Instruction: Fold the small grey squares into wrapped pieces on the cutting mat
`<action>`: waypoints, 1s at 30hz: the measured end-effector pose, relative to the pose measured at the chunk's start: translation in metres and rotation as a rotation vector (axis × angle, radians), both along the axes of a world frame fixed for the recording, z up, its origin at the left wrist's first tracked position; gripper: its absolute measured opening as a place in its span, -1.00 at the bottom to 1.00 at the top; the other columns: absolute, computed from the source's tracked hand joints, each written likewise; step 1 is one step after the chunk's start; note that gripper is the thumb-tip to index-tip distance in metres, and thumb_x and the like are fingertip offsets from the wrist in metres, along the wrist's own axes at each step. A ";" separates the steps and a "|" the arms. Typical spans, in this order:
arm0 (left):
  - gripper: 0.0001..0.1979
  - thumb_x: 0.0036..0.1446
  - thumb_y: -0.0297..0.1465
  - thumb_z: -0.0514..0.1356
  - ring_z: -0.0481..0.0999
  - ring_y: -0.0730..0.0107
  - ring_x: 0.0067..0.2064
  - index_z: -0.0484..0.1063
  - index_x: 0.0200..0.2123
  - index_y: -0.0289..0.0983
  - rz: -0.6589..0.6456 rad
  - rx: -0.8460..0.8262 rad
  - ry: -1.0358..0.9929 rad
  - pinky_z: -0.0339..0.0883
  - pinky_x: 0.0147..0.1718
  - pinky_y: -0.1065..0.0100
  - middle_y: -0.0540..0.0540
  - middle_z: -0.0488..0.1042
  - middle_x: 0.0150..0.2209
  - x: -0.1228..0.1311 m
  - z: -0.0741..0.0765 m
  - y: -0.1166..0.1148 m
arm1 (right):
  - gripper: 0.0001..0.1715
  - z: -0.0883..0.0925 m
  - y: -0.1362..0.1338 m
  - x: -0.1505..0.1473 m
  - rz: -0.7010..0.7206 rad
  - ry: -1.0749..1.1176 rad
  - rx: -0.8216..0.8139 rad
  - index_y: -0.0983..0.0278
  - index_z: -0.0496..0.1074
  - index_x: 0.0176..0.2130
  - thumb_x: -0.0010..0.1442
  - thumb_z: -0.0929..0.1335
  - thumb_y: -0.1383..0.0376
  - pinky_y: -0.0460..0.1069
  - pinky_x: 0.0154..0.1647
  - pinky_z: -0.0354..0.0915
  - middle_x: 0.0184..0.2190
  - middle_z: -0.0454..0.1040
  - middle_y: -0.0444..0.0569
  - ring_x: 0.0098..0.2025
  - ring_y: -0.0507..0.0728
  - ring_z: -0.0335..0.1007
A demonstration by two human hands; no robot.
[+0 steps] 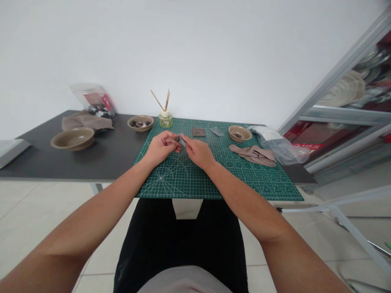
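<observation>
Both of my hands meet above the green cutting mat (161, 185). My left hand (161, 147) is closed, its fingertips pinching a small dark piece (178, 138) that looks like a pebble. Against it, my right hand (199, 152) grips a small, flat grey piece (182, 141) between thumb and fingers; its material is too small to make out. Just beyond the hands lie a brownish square pad (198, 132) and a crumpled bluish clear piece (216, 131) on the mat.
Left: an empty-looking bowl (73, 139), a brown cloth (87, 121), a clear bag of stones (94, 99), a bowl of pebbles (140, 123) and a reed diffuser (165, 119). Right: a small bowl (240, 133), a folded cloth (255, 155) and a plastic bag (279, 144).
</observation>
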State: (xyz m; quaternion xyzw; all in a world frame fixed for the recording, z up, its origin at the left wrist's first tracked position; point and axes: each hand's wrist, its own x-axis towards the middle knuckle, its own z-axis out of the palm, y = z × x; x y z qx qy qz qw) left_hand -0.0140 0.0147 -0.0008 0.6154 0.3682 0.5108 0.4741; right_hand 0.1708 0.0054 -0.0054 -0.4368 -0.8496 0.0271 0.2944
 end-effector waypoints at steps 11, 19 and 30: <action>-0.79 0.01 -0.39 0.31 0.48 0.47 -0.63 0.28 -0.40 -0.22 0.075 -0.001 0.217 0.35 -0.63 0.47 0.08 0.49 -0.62 0.000 0.000 0.001 | -0.41 0.002 0.000 -0.003 0.102 -0.060 0.028 0.27 0.29 0.31 0.35 0.18 0.43 0.09 0.22 0.32 0.24 0.42 0.06 0.17 0.15 0.45; -0.74 -0.01 -0.31 0.36 0.57 0.39 -0.56 0.31 -0.38 -0.24 0.069 -0.039 0.109 0.43 -0.54 0.42 0.03 0.54 -0.60 -0.001 -0.003 0.003 | -0.44 0.002 0.000 -0.001 0.040 -0.055 0.006 0.27 0.31 0.29 0.35 0.21 0.43 0.09 0.22 0.34 0.24 0.42 0.03 0.18 0.15 0.45; -0.73 -0.02 -0.30 0.38 0.57 0.38 -0.56 0.34 -0.40 -0.26 0.033 -0.054 0.134 0.47 -0.53 0.39 -0.01 0.56 -0.58 -0.002 -0.003 0.002 | -0.44 0.007 -0.003 -0.004 0.098 -0.143 0.051 0.29 0.30 0.30 0.35 0.20 0.45 0.10 0.22 0.33 0.28 0.36 0.06 0.21 0.14 0.42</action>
